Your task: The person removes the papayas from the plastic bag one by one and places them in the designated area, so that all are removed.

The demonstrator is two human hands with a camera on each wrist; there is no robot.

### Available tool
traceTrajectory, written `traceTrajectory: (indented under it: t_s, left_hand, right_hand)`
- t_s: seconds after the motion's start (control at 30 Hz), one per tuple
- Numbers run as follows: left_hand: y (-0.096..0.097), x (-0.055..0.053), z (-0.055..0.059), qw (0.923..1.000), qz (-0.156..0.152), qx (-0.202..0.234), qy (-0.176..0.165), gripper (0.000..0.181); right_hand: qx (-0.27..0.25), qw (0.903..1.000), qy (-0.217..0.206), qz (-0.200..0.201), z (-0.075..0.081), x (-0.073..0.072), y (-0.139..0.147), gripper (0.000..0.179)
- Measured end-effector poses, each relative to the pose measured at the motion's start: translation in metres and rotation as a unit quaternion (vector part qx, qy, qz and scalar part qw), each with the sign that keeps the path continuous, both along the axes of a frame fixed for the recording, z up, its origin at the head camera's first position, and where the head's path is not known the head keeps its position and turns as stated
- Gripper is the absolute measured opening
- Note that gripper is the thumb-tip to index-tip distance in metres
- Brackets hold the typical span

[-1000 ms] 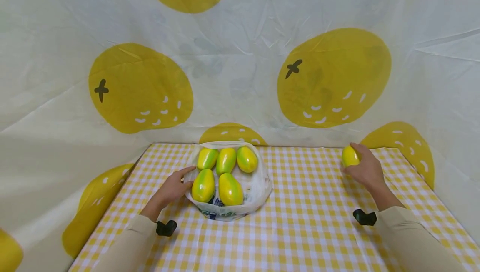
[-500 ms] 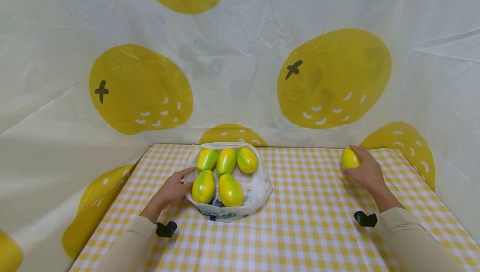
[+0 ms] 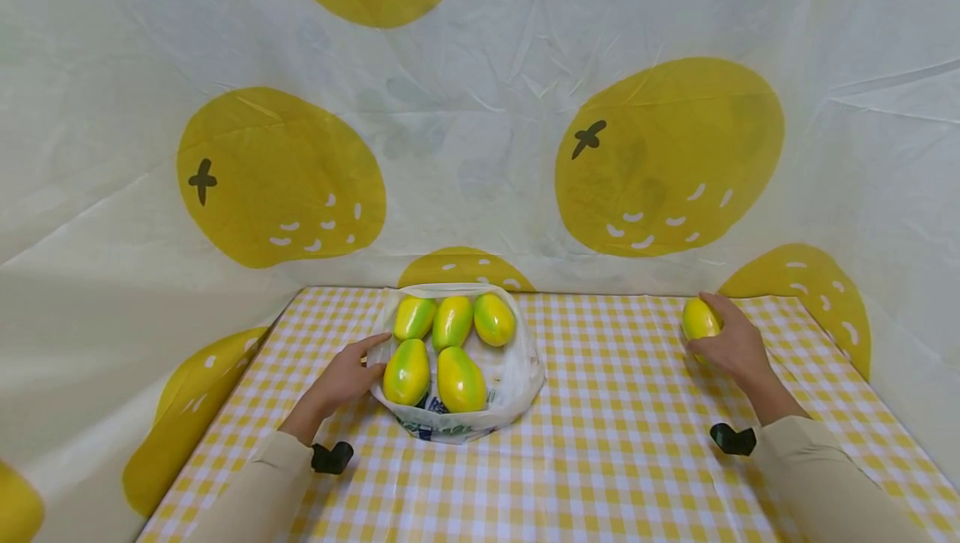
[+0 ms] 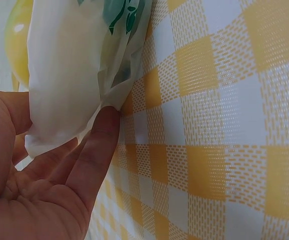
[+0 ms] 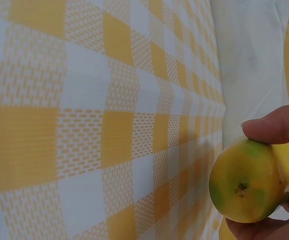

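Observation:
A white plastic bag (image 3: 517, 389) stands with its mouth spread wide at the left of the table. Inside lie several yellow-green mangoes (image 3: 462, 380), two in the front row and three behind. My left hand (image 3: 347, 374) holds the bag's left rim; in the left wrist view the thumb goes over the edge and the fingers (image 4: 92, 160) lie against the outer wall. Far to the right, my right hand (image 3: 735, 345) grips one mango (image 5: 244, 185) between thumb and fingers near the back edge. Whether this mango touches the table cannot be told.
A yellow-and-white checked cloth (image 3: 600, 443) covers the table. Right behind its back edge hangs a pale curtain (image 3: 465, 151) printed with big yellow fruit, which also runs along both sides. A dark wrist-worn piece (image 3: 332, 457) juts out beside each sleeve.
My right hand and its mango have shifted only very slightly, a touch downward in the head view. The left hand, the bag and the mangoes inside stay where they were.

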State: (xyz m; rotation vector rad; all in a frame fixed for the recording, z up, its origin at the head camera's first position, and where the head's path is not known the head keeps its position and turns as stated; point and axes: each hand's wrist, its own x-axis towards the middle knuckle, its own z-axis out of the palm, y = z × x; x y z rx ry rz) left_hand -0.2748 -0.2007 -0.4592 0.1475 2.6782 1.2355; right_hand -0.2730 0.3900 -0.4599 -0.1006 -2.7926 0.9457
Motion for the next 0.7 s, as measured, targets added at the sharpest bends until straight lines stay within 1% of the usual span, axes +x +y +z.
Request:
traceTrajectory:
  t_s: [0.23, 0.47, 0.7]
  left_hand:
    - [0.0012, 0.0001, 0.0007, 1.0000, 0.001, 0.003, -0.004, 0.057]
    - [0.0015, -0.0013, 0.0008, 1.0000, 0.004, -0.005, -0.006, 0.057]
    - [0.0008, 0.0012, 0.0019, 0.9999, 0.001, 0.008, -0.006, 0.057]
  right_hand:
    - [0.004, 0.9999, -0.008, 0.005, 0.0006, 0.0013, 0.0017, 0.092]
    - [-0.003, 0.9992, -0.038, 0.008, 0.0004, 0.0020, 0.0057, 0.095]
    - [-0.004, 0.9987, -0.049, 0.010, 0.0029, 0.0045, 0.0076, 0.096]
